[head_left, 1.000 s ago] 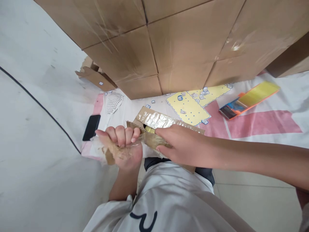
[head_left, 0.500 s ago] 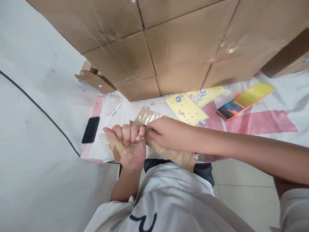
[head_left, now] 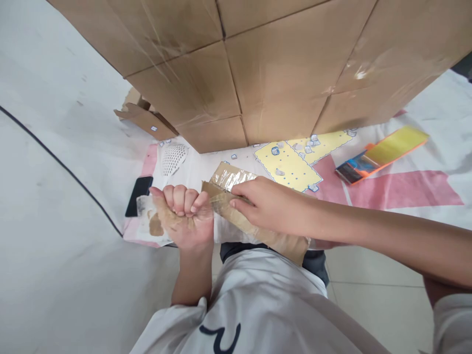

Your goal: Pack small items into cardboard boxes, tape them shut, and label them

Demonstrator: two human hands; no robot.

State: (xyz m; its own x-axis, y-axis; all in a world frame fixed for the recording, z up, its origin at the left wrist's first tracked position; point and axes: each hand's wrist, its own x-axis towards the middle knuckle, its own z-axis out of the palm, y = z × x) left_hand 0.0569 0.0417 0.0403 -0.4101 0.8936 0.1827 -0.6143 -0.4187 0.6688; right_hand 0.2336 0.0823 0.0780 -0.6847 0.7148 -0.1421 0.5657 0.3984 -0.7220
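Left hand point(head_left: 184, 216) is balled into a tight fist, four fingers point(head_left: 180, 199) curled right over and the thumb tucked alongside, clamped on a strip of clear packing tape point(head_left: 153, 221) with torn brown paper stuck to it; the loose end sticks out to the left of the fist. Right hand point(head_left: 271, 206) is beside it, fingers nearly closed, thumb on top and the others wrapped underneath, pinching the near end of a small flat cardboard box point(head_left: 254, 223) that sits held above the lap, in front of the white shirt point(head_left: 265, 305). The two hands are almost touching, knuckles just apart, with the tape running from the fist onto the box's end, where a glossy taped flap point(head_left: 232, 176) stands open. Count them up: one small box in hand, one tape strip. Behind, a wall of big stacked cartons point(head_left: 258, 64), at least six faces showing. On the pink-and-white cloth point(head_left: 398, 189) lie two yellow sheets point(head_left: 291, 164) dotted with small stickers, too many and too small to count. One orange-edged packet point(head_left: 383, 153) lies well to the right, one black phone point(head_left: 138, 195) just left of the fist, one white perforated piece point(head_left: 173, 158) above it, and one scrap of torn cardboard point(head_left: 145, 120) by the cartons.
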